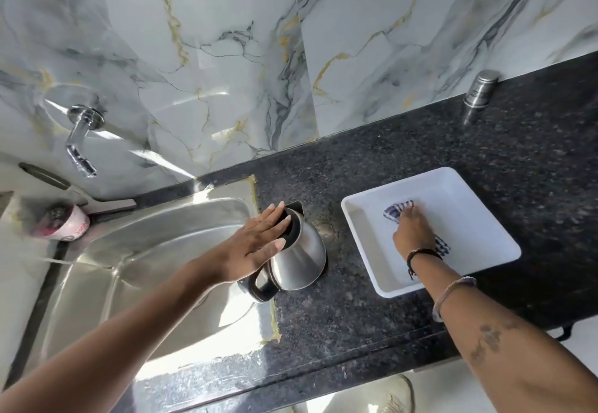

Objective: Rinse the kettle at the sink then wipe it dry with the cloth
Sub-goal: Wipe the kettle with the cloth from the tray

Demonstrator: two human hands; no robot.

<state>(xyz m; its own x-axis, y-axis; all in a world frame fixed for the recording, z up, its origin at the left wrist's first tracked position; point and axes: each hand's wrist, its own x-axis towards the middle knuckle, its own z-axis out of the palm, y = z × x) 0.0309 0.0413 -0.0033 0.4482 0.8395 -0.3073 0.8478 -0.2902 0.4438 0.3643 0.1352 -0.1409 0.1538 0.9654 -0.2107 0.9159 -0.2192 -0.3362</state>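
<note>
A steel kettle (299,255) with a black handle and black rim stands upright on the dark counter, just right of the sink (136,251). My left hand (255,247) lies flat over its open top, fingers spread, not gripping. A blue-and-white checked cloth (398,210) lies in a white square tray (466,199) to the right. My right hand (412,233) presses down on the cloth, fingers curled over it; part of the cloth is hidden under the hand.
A wall tap (81,141) hangs over the sink's left side. A small cup (69,223) with a scrubber lies at the sink's far-left corner. A steel canister (480,89) stands at the back right against the marble wall. The counter edge runs close in front.
</note>
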